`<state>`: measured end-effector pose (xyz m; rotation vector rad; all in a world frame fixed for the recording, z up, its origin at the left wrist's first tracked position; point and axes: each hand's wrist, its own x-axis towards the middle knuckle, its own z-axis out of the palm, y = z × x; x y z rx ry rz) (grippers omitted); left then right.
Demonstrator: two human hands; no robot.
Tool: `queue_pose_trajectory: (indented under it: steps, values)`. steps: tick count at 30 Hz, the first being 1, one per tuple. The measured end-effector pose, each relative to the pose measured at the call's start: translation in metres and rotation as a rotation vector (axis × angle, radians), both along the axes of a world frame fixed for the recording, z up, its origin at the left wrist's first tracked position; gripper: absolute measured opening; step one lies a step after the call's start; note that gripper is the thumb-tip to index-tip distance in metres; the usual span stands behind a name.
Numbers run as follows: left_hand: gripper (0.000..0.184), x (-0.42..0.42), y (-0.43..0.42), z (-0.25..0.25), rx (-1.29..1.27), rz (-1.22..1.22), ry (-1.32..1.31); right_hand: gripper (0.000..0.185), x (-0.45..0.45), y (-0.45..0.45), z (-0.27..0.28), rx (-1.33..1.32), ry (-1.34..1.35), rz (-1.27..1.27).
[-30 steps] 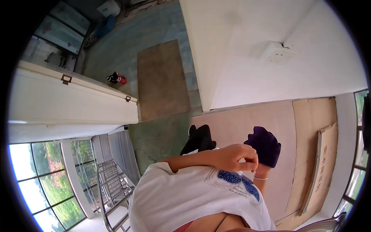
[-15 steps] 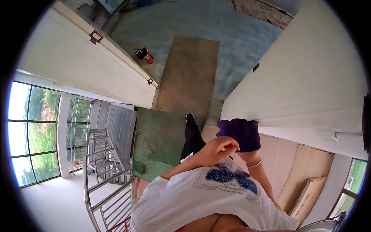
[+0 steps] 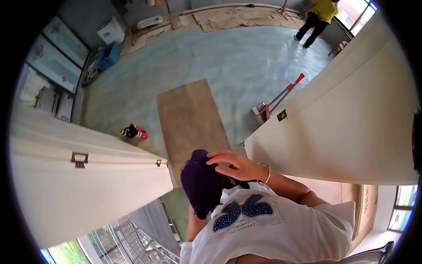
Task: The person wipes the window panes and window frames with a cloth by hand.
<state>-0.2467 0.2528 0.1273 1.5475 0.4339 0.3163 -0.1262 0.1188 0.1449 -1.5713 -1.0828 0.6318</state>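
Observation:
A dark purple cloth (image 3: pixel 203 185), bunched and rounded so that it may be a cap, hangs in front of my chest. It covers my left hand, and only the left forearm (image 3: pixel 195 226) shows below it. The cloth rests on that hand, whose fingers are hidden. My right hand (image 3: pixel 235 165), with a bangle at the wrist, reaches over from the right. Its fingers are stretched out and apart, the tips at the upper edge of the cloth. I cannot tell how firmly they touch it.
An open door leaf stands on each side, left (image 3: pixel 110 176) and right (image 3: pixel 334 127). A brown mat (image 3: pixel 189 114) lies ahead. Bottles (image 3: pixel 135 131) stand left of it; a red-handled dustpan (image 3: pixel 262 112) is by the right door. A person in yellow (image 3: pixel 323 13) stands far back.
I have turned and moved toward the doorway, so more of the room shows. The purple cloth has passed from my right hand to my left. My right hand's fingers are now spread.

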Motion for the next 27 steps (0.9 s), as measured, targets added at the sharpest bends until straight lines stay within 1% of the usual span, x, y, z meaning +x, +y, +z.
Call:
queue_pose_trajectory:
  steps: [1, 2, 3, 4, 5, 6, 7, 8, 9, 10, 11, 12, 13, 14, 15, 17, 18, 19, 20, 22, 23, 25, 26, 27]
  values:
    - [0.026, 0.015, 0.01, 0.02, 0.36, -0.044, 0.106, 0.028, 0.01, 0.005, -0.009, 0.003, -0.01, -0.038]
    - [0.024, 0.031, 0.018, 0.039, 0.684, -0.095, 0.213, 0.027, 0.02, 0.006, -0.018, -0.039, 0.127, -0.095]
    - [0.022, 0.045, 0.025, 0.05, 0.912, -0.129, 0.285, 0.026, 0.029, 0.006, -0.029, -0.077, 0.267, -0.146]
    - [0.02, 0.059, 0.03, 0.055, 1.059, -0.141, 0.318, 0.025, 0.041, 0.007, -0.046, -0.152, 0.334, -0.194]
    - [0.018, 0.076, 0.035, 0.058, 1.167, -0.173, 0.371, 0.025, 0.052, 0.008, -0.056, -0.139, 0.321, -0.227]
    - [0.007, 0.092, 0.04, 0.048, 1.084, -0.004, 0.126, 0.025, 0.063, 0.009, -0.064, -0.115, 0.332, -0.255]
    - [0.007, 0.108, 0.042, 0.048, 1.096, -0.031, 0.094, 0.025, 0.075, 0.009, -0.069, -0.089, 0.345, -0.285]
    - [0.006, 0.126, 0.043, 0.049, 1.104, -0.001, 0.124, 0.027, 0.09, 0.009, -0.071, -0.092, 0.327, -0.32]
    - [0.007, 0.158, 0.044, 0.05, 1.121, -0.008, 0.106, 0.027, 0.112, 0.007, -0.068, -0.053, 0.301, -0.416]
    - [0.014, 0.177, 0.04, 0.057, 0.896, -0.029, -0.049, 0.029, 0.129, 0.003, -0.059, -0.1, 0.322, -0.458]
    - [0.014, 0.193, 0.04, 0.057, 0.91, -0.093, -0.109, 0.03, 0.144, -0.002, -0.051, -0.147, 0.344, -0.501]
    - [0.017, 0.212, 0.039, 0.053, 1.008, -0.185, -0.06, 0.032, 0.158, -0.007, -0.049, -0.171, 0.34, -0.56]
    - [0.02, 0.234, 0.038, 0.054, 1.117, -0.265, -0.006, 0.032, 0.17, -0.016, -0.043, -0.139, 0.33, -0.642]
    - [0.019, 0.252, 0.032, 0.062, 1.114, -0.318, 0.156, 0.032, 0.183, -0.024, -0.034, -0.142, 0.244, -0.685]
    - [0.019, 0.269, 0.031, 0.063, 1.122, -0.331, 0.135, 0.032, 0.195, -0.027, -0.03, -0.158, 0.159, -0.692]
    - [0.018, 0.304, 0.035, 0.053, 0.921, -0.427, -0.171, 0.03, 0.218, -0.041, -0.042, 0.03, 0.278, -0.827]
    - [0.02, 0.323, 0.039, 0.043, 0.981, -0.518, -0.234, 0.029, 0.226, -0.049, -0.051, 0.074, 0.302, -0.887]
    - [0.02, 0.341, 0.039, 0.043, 0.981, -0.512, -0.233, 0.028, 0.233, -0.058, -0.057, 0.117, 0.331, -0.95]
    - [0.021, 0.359, 0.038, 0.047, 0.996, -0.533, -0.26, 0.028, 0.237, -0.065, -0.06, 0.117, 0.334, -0.95]
    - [0.023, 0.389, 0.038, 0.048, 0.955, -0.571, -0.25, 0.027, 0.244, -0.079, -0.064, 0.096, 0.352, -1.131]
    - [0.023, 0.401, 0.037, 0.043, 0.949, -0.58, -0.253, 0.027, 0.246, -0.083, -0.069, 0.092, 0.352, -1.141]
    - [0.022, 0.426, 0.038, 0.03, 0.997, -0.604, -0.212, 0.026, 0.247, -0.086, -0.072, 0.184, 0.409, -1.212]
    - [0.021, 0.437, 0.039, 0.023, 1.008, -0.615, -0.195, 0.025, 0.248, -0.085, -0.074, 0.117, 0.417, -1.217]
    - [0.019, 0.45, 0.044, 0.009, 1.047, -0.67, -0.173, 0.025, 0.253, -0.081, -0.072, 0.104, 0.424, -1.224]
